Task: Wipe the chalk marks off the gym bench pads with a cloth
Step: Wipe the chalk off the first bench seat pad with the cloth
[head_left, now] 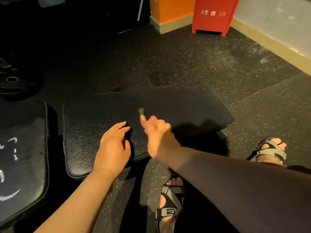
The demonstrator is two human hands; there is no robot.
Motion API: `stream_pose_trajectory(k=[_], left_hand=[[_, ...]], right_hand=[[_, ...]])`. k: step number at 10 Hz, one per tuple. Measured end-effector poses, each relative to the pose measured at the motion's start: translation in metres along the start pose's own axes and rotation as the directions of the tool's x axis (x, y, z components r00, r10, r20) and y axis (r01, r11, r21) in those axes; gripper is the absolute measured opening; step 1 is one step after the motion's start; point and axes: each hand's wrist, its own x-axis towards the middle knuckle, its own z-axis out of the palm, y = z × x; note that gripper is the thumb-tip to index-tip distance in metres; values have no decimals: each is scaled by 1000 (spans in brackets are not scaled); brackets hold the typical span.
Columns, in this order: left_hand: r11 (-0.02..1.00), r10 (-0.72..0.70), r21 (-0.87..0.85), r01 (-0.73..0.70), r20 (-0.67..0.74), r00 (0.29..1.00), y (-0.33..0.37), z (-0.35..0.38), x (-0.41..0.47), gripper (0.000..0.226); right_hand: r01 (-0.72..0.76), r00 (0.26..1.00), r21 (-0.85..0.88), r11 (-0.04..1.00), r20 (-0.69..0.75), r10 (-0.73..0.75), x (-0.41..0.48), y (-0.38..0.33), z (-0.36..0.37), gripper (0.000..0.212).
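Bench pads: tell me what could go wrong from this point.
1. No cloth is in view, so the chalk marks on the left pad may get smeared by bare skin instead of wiped off.
2. The blurred right hand seems to pinch a small stick with a white tip over the middle pad. If it is chalk, it could mark that pad.
3. The left hand rests on the middle pad and could carry dust onto it.
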Motion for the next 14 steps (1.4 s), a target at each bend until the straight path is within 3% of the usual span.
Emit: stream_pose_trajectory(k=[1, 2, 3, 4, 5, 6, 7, 8, 9, 10, 11, 12, 13, 14], left_hand=[[998, -24, -60, 22, -21, 1000, 2, -1, 1, 51], [998, -15, -65, 13, -23, 1000, 3, -3, 0, 58], [998, -40, -44, 39, -17, 999, 4, -3, -1, 61], [995, -65, -84, 62, -29, 997, 8, -5, -2, 59], [974, -113, -200, 103, -38, 993, 13, -11, -3, 47], [935, -194, -308, 174, -36, 980, 12, -18, -2, 46], [911, -227, -354, 212, 0, 974, 9, -24, -1, 56], [907, -252, -346, 240, 11, 968, 7, -33, -6, 58], [931, -229, -298, 210, -28, 973, 0, -41, -14, 57], [954, -183, -244, 172, -24, 983, -14, -46, -21, 49], [973, -121, -199, 117, -9, 993, -24, -51, -29, 54], [985, -88, -148, 90, 19, 996, -28, -54, -33, 56], [989, -79, -122, 85, 53, 995, -26, -56, -34, 53], [992, -50, -116, 56, 51, 997, -27, -54, -26, 55]], right_hand=[[388, 911, 93, 917, 111, -396, -9, -9, -2, 55], [372, 918, 24, 928, 134, -372, 14, 23, -2, 60], [-256, 965, -93, 962, 32, 260, 20, 28, 0, 63], [-180, 983, -15, 984, 31, 180, -4, 4, 5, 73], [134, 986, 97, 986, 89, -143, -36, -32, -5, 72], [414, 892, 52, 909, 175, -416, -18, -19, -1, 80], [161, 975, -102, 982, 171, -142, 15, 17, -2, 71], [-335, 929, -255, 907, 72, 364, 18, 2, -1, 68], [-54, 987, -160, 986, 141, 77, -9, -42, 8, 83], [340, 902, 1, 940, 283, -327, -30, -69, 3, 87], [414, 844, -50, 909, 394, -363, -10, -59, -9, 87], [-63, 931, -227, 972, 337, 139, 23, -31, -37, 80], [-65, 898, -257, 964, 406, 168, 36, -31, -57, 52], [267, 795, 12, 963, 562, -228, 28, -43, -58, 31]])
